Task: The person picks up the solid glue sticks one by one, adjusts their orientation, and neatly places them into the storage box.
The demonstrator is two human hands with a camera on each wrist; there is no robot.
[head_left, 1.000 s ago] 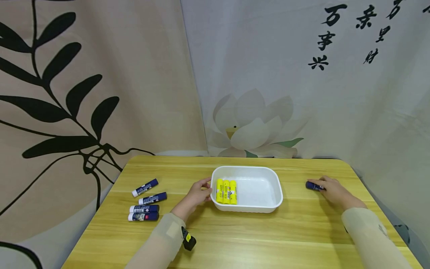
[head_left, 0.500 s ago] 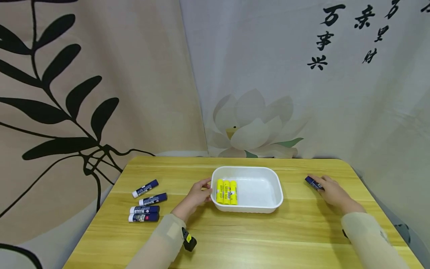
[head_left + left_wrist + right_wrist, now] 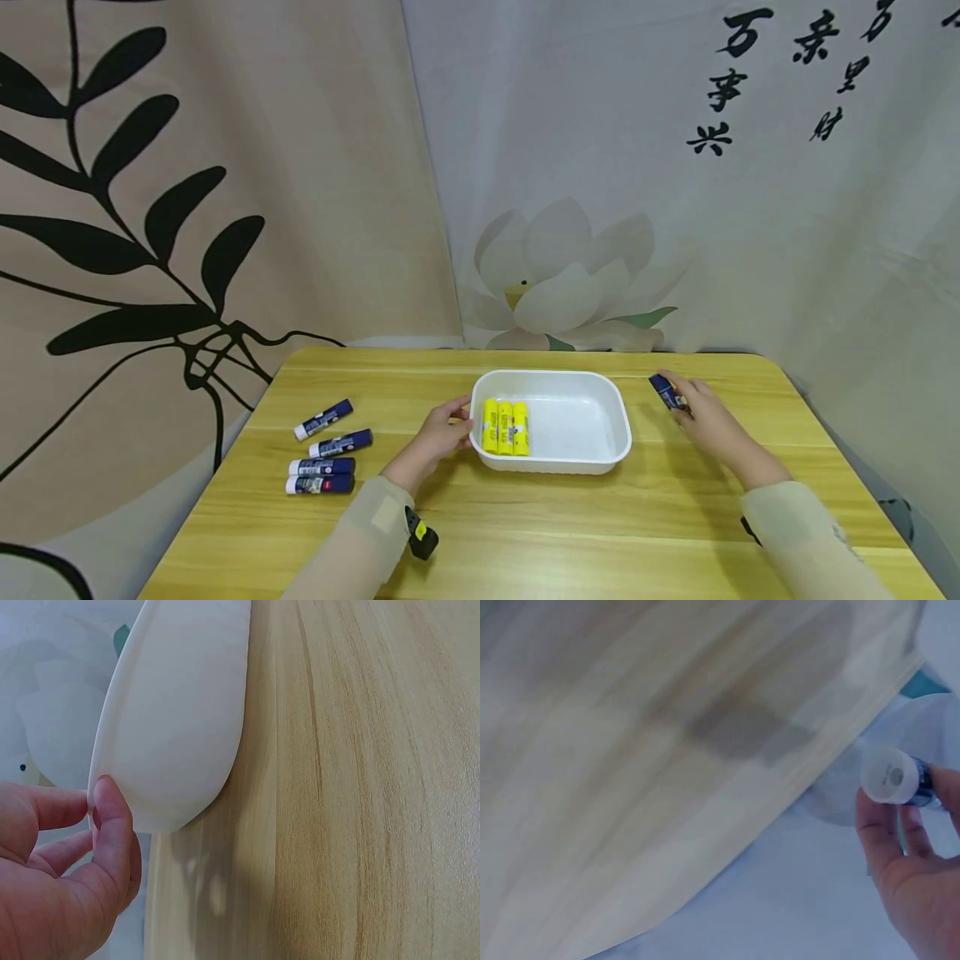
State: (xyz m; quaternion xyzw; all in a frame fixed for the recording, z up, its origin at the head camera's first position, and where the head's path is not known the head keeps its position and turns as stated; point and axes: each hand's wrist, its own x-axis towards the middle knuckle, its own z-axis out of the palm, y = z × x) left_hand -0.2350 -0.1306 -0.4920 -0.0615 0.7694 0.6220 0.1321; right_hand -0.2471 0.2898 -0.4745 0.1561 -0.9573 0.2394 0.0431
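Observation:
A white plastic tray (image 3: 553,464) stands at the middle of the table, and my left hand (image 3: 442,433) pinches its left rim. Close up in the left wrist view, the thumb and fingers of the left hand (image 3: 82,870) have the rim between them. Three yellow sticks (image 3: 506,429) lie side by side at the tray's left end. To the right of the tray, my right hand (image 3: 708,421) holds a navy glue stick (image 3: 667,392) above the table. The glue stick's white end (image 3: 889,776) faces the camera in the right wrist view.
Several navy glue sticks with white ends (image 3: 321,484) lie on the wooden table (image 3: 570,542) at the left, the lower two side by side. Behind the table's far edge hangs a printed curtain (image 3: 337,167).
My right hand has lifted the navy glue stick and carried it left and away from me, towards the tray. The left hand and the tray have stayed in place.

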